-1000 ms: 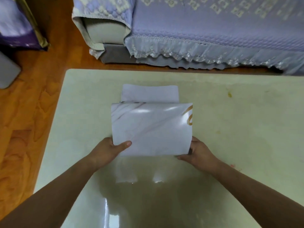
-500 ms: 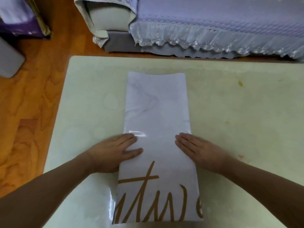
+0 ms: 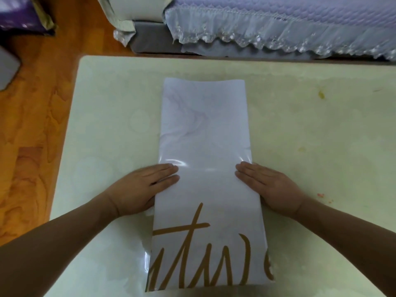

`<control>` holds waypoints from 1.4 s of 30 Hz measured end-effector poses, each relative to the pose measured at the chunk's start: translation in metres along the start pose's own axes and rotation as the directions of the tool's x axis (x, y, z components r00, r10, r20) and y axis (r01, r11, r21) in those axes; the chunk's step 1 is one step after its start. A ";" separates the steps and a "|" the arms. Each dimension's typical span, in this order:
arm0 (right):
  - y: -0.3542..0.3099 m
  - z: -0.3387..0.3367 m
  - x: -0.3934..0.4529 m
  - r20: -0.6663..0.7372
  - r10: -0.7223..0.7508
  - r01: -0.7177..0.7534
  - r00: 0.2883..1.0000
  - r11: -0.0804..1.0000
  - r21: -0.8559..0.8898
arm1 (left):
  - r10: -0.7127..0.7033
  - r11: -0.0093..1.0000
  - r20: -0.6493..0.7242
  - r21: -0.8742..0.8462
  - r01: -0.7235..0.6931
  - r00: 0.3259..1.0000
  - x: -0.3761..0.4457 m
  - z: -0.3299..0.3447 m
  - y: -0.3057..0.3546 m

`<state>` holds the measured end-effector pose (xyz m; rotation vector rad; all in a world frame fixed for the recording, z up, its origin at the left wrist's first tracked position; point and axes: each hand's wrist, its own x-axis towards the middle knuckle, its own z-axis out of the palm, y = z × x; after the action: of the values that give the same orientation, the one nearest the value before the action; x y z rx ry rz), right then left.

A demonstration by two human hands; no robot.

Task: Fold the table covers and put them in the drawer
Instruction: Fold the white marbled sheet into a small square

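Observation:
A glossy white table cover [image 3: 205, 129] with faint marbling and gold script lettering lies as a long folded strip on the pale table [image 3: 111, 116], running from the far middle toward me. My left hand [image 3: 142, 187] lies flat with straight fingers on the strip's left edge. My right hand [image 3: 271, 185] lies flat on its right edge, fingers straight and pointing inward. Both hands press about halfway along the strip. No drawer is in view.
A sofa with a lilac quilted cover and lace fringe [image 3: 267, 28] stands just beyond the table's far edge. Wooden floor [image 3: 32, 136] lies to the left, with a purple item [image 3: 19, 16] at the top left corner. Small stains [image 3: 321, 95] mark the table's right side.
One second ago both hands held the cover's near part lifted over a shorter fold. The strip now lies flat and long, and the hands have slid outward to its edges.

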<state>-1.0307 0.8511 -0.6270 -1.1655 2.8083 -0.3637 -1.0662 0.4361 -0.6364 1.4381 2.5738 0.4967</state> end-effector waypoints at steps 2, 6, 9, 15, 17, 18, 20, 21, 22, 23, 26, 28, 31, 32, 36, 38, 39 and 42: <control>-0.001 -0.012 0.008 0.016 0.082 -0.083 0.996 0.993 0.078 | -0.079 0.989 -0.029 -0.131 0.074 0.996 0.005 -0.009 0.002; 0.009 -0.042 0.039 0.351 0.627 -0.715 0.695 0.551 0.431 | -0.680 0.415 0.172 -0.711 0.568 0.713 0.034 -0.031 0.003; 0.008 -0.039 0.067 0.288 0.807 -0.709 0.516 0.213 0.673 | -0.897 0.153 0.147 -0.780 0.607 0.416 0.066 -0.029 0.006; -0.033 -0.025 0.092 0.172 0.984 -0.628 0.038 -0.111 0.770 | -0.980 -0.017 0.147 -0.737 0.675 0.136 0.105 -0.032 0.026; -0.027 -0.027 0.097 0.251 0.968 -0.630 0.003 -0.193 0.752 | -0.981 -0.019 0.146 -0.721 0.692 0.125 0.106 -0.033 0.025; -0.023 -0.027 0.099 0.277 0.961 -0.645 0.004 -0.209 0.735 | -0.983 -0.024 0.145 -0.712 0.702 0.114 0.107 -0.033 0.024; -0.018 -0.032 0.101 0.291 0.957 -0.663 -0.003 -0.220 0.716 | -0.990 -0.022 0.116 -0.714 0.700 0.086 0.109 -0.038 0.029; -0.018 -0.037 0.102 0.281 0.960 -0.656 0.005 -0.209 0.725 | -0.993 -0.019 0.092 -0.723 0.691 0.068 0.111 -0.044 0.034; -0.019 -0.045 0.101 0.255 0.967 -0.652 0.022 -0.180 0.737 | -0.997 -0.013 0.062 -0.729 0.685 0.046 0.112 -0.052 0.039; -0.022 -0.054 0.099 0.227 0.973 -0.653 0.039 -0.147 0.743 | -0.999 -0.012 0.038 -0.735 0.678 0.023 0.112 -0.060 0.045; -0.038 -0.072 0.088 0.191 0.980 -0.685 0.055 -0.102 0.722 | -0.999 -0.026 0.035 -0.712 0.702 -0.002 0.100 -0.069 0.066; -0.054 -0.068 0.071 0.208 0.977 -0.756 0.040 -0.107 0.645 | -0.995 -0.061 0.097 -0.681 0.730 0.007 0.084 -0.057 0.088; -0.088 -0.049 0.036 0.294 0.956 -0.834 0.008 -0.155 0.529 | -0.975 -0.177 0.217 -0.651 0.738 -0.043 0.059 -0.031 0.130; -0.102 -0.044 0.025 0.332 0.943 -0.843 -0.005 -0.182 0.507 | -0.967 -0.218 0.246 -0.646 0.732 -0.070 0.050 -0.022 0.144; -0.140 -0.032 -0.008 0.404 0.914 -0.852 -0.032 -0.236 0.467 | -0.936 -0.318 0.322 -0.603 0.732 -0.141 0.025 -0.002 0.182; -0.143 -0.033 -0.010 0.391 0.920 -0.885 -0.027 -0.204 0.419 | -0.934 -0.318 0.329 -0.575 0.754 -0.143 0.025 -0.006 0.188; -0.140 -0.036 -0.006 0.374 0.927 -0.900 -0.015 -0.176 0.400 | -0.934 -0.304 0.335 -0.563 0.769 -0.124 0.028 -0.010 0.186; -0.115 -0.050 0.025 0.301 0.952 -0.883 0.059 -0.091 0.461 | -0.944 -0.239 0.320 -0.514 0.824 -0.074 0.038 -0.022 0.174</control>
<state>-0.9770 0.7645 -0.5500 1.1126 2.4138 -0.9535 -0.9537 0.5477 -0.5532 -1.0218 2.2819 0.9754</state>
